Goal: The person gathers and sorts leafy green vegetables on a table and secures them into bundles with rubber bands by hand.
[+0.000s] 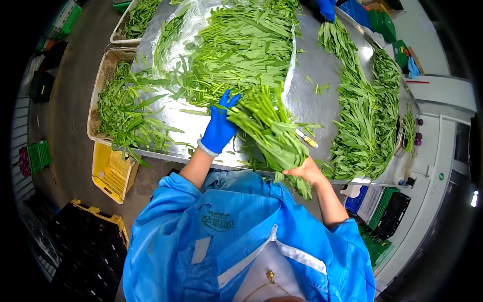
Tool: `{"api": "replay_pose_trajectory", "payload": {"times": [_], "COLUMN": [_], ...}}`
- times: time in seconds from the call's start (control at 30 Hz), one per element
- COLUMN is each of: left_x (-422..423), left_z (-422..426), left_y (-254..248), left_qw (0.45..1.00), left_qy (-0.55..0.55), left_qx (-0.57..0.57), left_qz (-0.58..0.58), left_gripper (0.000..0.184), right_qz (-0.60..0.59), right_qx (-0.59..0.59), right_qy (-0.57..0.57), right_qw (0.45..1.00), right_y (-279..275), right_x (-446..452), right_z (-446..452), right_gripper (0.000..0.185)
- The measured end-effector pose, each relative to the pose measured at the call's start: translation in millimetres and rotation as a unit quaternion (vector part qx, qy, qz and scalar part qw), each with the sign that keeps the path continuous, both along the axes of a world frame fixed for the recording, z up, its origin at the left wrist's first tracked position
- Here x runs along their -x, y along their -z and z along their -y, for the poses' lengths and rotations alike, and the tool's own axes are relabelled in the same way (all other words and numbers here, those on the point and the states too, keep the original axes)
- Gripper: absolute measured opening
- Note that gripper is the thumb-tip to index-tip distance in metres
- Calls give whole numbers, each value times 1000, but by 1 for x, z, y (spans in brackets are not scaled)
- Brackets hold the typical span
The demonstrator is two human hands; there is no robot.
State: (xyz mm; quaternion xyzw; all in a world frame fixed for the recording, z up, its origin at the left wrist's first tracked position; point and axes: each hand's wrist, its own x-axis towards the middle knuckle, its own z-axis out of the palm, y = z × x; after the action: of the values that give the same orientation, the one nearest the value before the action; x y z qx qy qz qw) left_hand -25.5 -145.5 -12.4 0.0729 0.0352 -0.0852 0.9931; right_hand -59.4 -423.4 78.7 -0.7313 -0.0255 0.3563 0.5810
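Observation:
A thick bunch of long-leaved greens, which look like water spinach (271, 131), hangs over the table's near edge. My bare right hand (302, 172) is wrapped round its leafy lower end. Beside the cut stem ends is my left hand (220, 126) in a blue glove, fingers apart and pointing up; whether it touches the stems is hard to tell. Just beyond lies a large heap of the same greens (246, 45) on clear plastic sheeting (188, 30). A small tool with a yellow end (308, 139) rests on the table right of the bunch, partly hidden.
The metal table (314, 103) carries long rows of greens (359, 116) on the right. Another person's blue-gloved hand (327, 9) touches them at the far end. A crate (94, 108) of loose greens and a yellow basket (108, 173) stand left. Black crates (88, 241) are stacked behind.

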Motion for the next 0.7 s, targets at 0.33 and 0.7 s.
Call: {"api": "replay_pose_trajectory", "payload": {"times": [0.33, 0.7], "left_x": [3, -16], "left_z": [6, 28], "left_y": [77, 18], "left_qw": [911, 933], "left_qy": [266, 143], "left_qx": [-263, -330], "left_qz": [-175, -9], "left_gripper": [82, 32], "right_qz": [80, 45], "right_qx": [217, 276], "right_qy": [-103, -85], "right_qw": [967, 956], "right_y": [58, -78], "right_x": [-20, -28], "right_z": [48, 33], "right_gripper": [81, 72]}}
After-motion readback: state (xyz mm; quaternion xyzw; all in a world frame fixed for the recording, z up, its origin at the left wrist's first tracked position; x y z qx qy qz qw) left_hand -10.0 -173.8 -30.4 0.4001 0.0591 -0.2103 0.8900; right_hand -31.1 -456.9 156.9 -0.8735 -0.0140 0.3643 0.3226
